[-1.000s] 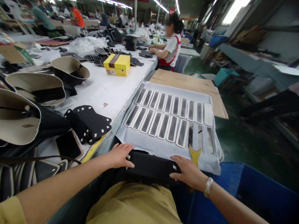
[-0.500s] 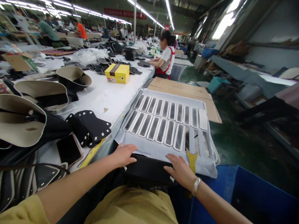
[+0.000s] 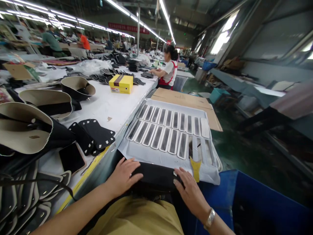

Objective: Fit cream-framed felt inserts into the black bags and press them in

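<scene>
A long black leather-like piece (image 3: 155, 173) with small white tags lies before my lap, at the near edge of the cloth-covered board. My left hand (image 3: 124, 176) rests on its left end, fingers stretched and thumb apart. On the right end lies my right hand (image 3: 189, 189), a bracelet at its wrist, fingers extended and thumb spread. A white tag shows beside the right fingertips. The underside of the piece is hidden. Just beyond, white-rimmed dark strips (image 3: 156, 136) lie in two rows on the pale cloth (image 3: 137, 153). A yellow notched piece (image 3: 195, 168) sits near my right hand.
On the white table (image 3: 107, 107) to the left are open black bag bodies (image 3: 36, 127), tagged black panels (image 3: 94, 133), a phone (image 3: 72, 158) and a yellow box (image 3: 121, 84). A blue bin (image 3: 227, 186) stands at right, cardboard (image 3: 183, 98) behind the board. A co-worker (image 3: 168, 70) sits farther along.
The view has shifted slightly. Both hands remain at the ends of the black piece; the fingers have moved a little, and a white tag now shows by the right fingertips.
</scene>
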Tool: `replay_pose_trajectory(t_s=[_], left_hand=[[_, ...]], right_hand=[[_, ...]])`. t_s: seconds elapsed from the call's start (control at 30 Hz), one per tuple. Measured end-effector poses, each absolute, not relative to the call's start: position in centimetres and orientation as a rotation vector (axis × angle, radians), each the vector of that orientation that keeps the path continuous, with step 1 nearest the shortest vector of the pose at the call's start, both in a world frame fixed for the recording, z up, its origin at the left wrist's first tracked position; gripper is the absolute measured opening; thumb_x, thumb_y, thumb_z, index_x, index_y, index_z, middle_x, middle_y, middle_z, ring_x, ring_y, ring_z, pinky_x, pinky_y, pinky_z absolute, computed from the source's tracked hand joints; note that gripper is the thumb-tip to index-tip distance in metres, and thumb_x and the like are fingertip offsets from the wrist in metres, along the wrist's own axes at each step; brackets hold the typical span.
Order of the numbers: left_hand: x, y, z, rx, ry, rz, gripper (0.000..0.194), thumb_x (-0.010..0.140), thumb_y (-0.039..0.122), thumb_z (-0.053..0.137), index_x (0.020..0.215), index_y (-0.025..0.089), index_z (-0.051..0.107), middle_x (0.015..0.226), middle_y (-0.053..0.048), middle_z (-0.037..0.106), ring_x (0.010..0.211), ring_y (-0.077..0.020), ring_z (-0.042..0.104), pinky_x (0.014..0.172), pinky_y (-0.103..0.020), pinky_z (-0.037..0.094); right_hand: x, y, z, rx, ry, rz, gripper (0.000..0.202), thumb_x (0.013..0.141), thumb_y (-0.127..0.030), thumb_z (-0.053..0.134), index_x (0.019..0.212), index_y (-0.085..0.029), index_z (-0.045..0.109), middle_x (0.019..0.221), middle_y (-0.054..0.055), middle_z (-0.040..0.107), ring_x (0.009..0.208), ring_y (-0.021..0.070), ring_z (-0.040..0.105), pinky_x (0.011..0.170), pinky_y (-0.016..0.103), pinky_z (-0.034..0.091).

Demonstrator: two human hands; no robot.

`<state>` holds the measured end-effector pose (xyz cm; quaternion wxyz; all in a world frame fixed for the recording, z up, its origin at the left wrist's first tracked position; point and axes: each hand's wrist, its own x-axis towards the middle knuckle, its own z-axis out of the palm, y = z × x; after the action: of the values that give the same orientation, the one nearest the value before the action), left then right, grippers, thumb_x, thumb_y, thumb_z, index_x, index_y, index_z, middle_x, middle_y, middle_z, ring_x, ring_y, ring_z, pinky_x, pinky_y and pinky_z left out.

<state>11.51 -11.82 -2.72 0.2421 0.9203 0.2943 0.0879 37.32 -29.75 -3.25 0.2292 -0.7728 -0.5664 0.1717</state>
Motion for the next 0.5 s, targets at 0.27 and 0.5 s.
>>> replay_pose_trajectory(t_s=[0.27, 0.5], left_hand=[[10.6, -10.0, -6.8, 1.423, 1.006, 0.350, 0.055, 0.068, 0.032, 0.060, 0.119, 0.015, 0.055, 0.097, -0.007, 0.067, 0.086, -0.0224, 0.063, 0.075, -0.031, 0.049], [11.8, -10.8, -7.2, 1.632, 1.138, 0.594, 0.040, 0.074, 0.033, 0.052, 0.109, 0.014, 0.062, 0.105, -0.006, 0.065, 0.095, -0.0204, 0.059, 0.089, -0.031, 0.044]], right_hand=[[38.0, -29.7, -6.4, -1.734, -0.688, 1.108, 0.048, 0.075, -0.045, 0.058, 0.115, -0.019, 0.059, 0.113, 0.007, 0.063, 0.098, 0.0246, 0.060, 0.079, 0.035, 0.050], [37.1, -27.8, -8.3, -1.957, -0.765, 0.618, 0.038, 0.077, -0.044, 0.045, 0.095, -0.016, 0.062, 0.102, 0.011, 0.064, 0.100, 0.0282, 0.055, 0.095, 0.047, 0.038]])
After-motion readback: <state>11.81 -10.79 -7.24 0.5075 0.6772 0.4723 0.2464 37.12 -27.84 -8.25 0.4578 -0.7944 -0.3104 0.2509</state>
